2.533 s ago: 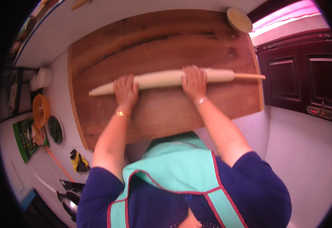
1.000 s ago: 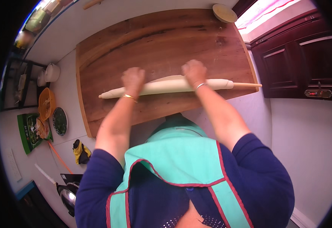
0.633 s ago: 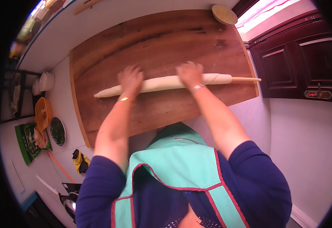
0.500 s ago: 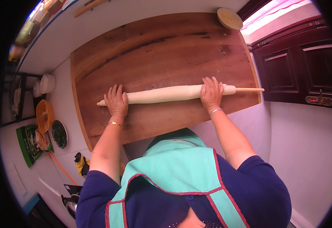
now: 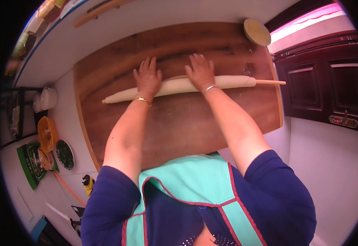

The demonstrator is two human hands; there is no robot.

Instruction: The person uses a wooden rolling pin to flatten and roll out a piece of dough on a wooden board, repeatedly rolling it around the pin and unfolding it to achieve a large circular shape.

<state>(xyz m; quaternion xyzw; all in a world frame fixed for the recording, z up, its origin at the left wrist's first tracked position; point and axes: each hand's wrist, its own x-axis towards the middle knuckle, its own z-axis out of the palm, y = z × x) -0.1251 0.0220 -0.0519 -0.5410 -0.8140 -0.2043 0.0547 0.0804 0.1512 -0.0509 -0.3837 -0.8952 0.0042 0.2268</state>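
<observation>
A long sheet of pale dough (image 5: 175,86) is wrapped around a thin wooden rolling pin (image 5: 270,82), whose bare end sticks out at the right. The roll lies across a brown wooden board (image 5: 179,123). My left hand (image 5: 148,78) presses on the dough left of its middle, palm down, fingers stretched out past the far side. Right of the middle, my right hand (image 5: 201,72) lies flat on the roll in the same way, fingers spread. Both arms reach forward, and neither hand grips anything.
A round bowl (image 5: 257,32) stands at the board's far right corner. Beyond the right edge is a dark red door (image 5: 322,78). On the left are an orange basket (image 5: 48,133), a dark green round dish (image 5: 65,154) and white bowls (image 5: 48,98).
Both hands have moved forward and closer together along the dough. The roll has shifted away from me, toward the far side of the board.
</observation>
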